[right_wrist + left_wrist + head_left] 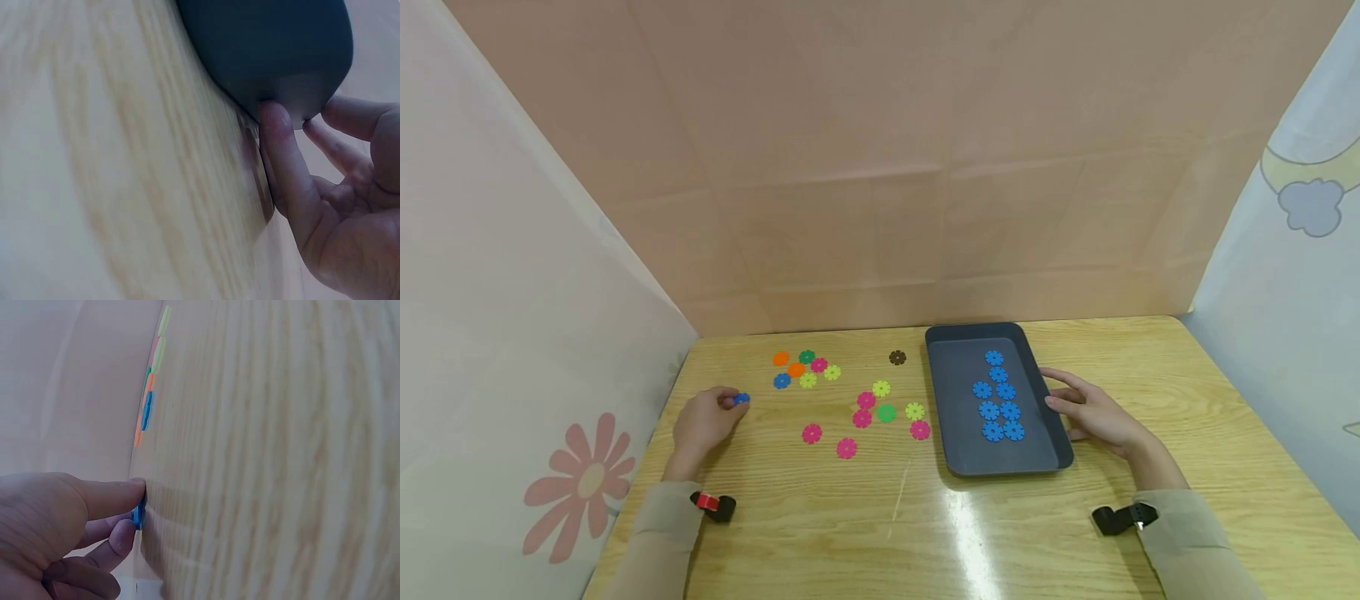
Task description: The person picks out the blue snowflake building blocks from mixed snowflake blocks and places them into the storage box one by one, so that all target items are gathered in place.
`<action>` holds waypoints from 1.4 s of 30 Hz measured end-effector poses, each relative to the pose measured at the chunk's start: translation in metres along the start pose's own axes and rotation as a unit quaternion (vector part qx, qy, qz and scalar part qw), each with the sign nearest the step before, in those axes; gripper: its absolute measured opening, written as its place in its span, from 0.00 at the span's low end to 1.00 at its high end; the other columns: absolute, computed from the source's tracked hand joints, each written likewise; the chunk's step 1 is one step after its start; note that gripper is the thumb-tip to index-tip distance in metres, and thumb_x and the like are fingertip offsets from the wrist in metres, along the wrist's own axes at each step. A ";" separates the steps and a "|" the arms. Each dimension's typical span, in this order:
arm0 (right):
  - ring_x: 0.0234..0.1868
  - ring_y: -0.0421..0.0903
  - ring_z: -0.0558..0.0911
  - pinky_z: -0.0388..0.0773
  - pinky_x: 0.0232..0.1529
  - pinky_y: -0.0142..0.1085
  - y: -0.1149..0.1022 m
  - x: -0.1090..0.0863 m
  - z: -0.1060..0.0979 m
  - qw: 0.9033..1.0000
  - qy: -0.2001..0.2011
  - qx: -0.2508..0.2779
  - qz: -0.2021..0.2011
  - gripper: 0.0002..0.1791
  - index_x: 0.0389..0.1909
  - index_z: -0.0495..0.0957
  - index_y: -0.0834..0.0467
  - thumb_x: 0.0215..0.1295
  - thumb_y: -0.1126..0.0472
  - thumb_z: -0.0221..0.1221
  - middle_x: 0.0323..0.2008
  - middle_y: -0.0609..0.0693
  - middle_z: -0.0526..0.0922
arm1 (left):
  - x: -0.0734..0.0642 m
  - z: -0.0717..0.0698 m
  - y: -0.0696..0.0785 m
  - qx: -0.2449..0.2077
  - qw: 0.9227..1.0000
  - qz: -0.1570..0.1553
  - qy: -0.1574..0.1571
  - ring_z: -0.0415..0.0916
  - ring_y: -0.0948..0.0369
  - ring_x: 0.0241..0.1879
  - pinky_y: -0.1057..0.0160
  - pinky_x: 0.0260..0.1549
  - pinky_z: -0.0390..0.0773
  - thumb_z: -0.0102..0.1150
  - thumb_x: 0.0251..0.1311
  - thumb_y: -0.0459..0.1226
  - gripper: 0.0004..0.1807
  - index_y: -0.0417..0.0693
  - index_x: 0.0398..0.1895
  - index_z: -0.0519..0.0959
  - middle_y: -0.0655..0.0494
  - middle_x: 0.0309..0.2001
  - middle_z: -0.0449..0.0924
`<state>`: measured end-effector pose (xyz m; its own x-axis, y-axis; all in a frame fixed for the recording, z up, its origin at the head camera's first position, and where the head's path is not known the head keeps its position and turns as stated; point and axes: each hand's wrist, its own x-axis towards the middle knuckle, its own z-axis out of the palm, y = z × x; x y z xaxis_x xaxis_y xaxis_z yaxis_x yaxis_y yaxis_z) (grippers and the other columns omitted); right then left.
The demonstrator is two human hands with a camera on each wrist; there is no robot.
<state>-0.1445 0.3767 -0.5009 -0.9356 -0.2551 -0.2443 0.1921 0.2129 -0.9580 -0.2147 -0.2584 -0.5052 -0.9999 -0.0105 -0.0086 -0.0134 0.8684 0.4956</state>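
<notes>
At the table's left side my left hand [703, 421] pinches a blue snowflake disc [742, 398] between thumb and fingertips. The left wrist view shows that disc [137, 515] on edge, close over the wood. My right hand [1093, 412] rests against the right wall of a dark grey tray [951, 450], fingers extended. In the right wrist view its thumb [284, 144] touches the tray's outer side and other fingertips meet the edge. Several blue discs [989, 410] lie flat inside the tray. Another blue disc [782, 381] lies on the table, near the left hand.
Loose discs lie between the left hand and the tray: orange [796, 370], dark green [807, 357], bright green [887, 413], several pink [847, 448] and yellow [882, 388]. A brown disc [897, 357] sits near the back edge. A paper-covered wall [850, 208] stands behind the table.
</notes>
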 end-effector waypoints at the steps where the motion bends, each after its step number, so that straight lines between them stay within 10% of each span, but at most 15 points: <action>1: 0.55 0.63 0.83 0.85 0.43 0.56 0.000 0.000 0.000 1.000 0.001 0.000 0.001 0.39 0.84 0.46 0.56 0.82 0.55 0.54 0.72 0.79 0.57 | 0.000 0.000 0.000 -0.001 1.000 0.000 -0.003 0.84 0.47 0.43 0.52 0.32 0.80 0.66 0.69 0.46 0.23 0.38 0.57 0.83 0.44 0.45 0.87; 26: 0.55 0.61 0.83 0.85 0.44 0.55 0.005 0.003 -0.003 1.000 0.006 -0.004 0.006 0.39 0.84 0.47 0.55 0.81 0.54 0.55 0.73 0.78 0.55 | -0.005 -0.004 0.007 -0.043 0.999 -0.004 0.011 0.84 0.46 0.42 0.50 0.35 0.79 0.69 0.65 0.53 0.23 0.46 0.52 0.82 0.43 0.45 0.88; 42: 0.64 0.68 0.75 0.85 0.44 0.54 0.001 0.001 0.000 1.000 0.009 -0.014 0.004 0.39 0.84 0.47 0.55 0.82 0.55 0.54 0.74 0.78 0.53 | -0.004 0.000 0.042 -0.094 0.995 0.018 0.007 0.85 0.47 0.44 0.48 0.42 0.80 0.71 0.64 0.50 0.20 0.47 0.52 0.85 0.46 0.44 0.89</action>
<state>-0.1449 0.3767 -0.5024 -0.9391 -0.2361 -0.2496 0.1920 0.2420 -0.9511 -0.2108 -0.2220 -0.4847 -0.9997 0.0110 0.0238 0.0238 0.7607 0.6487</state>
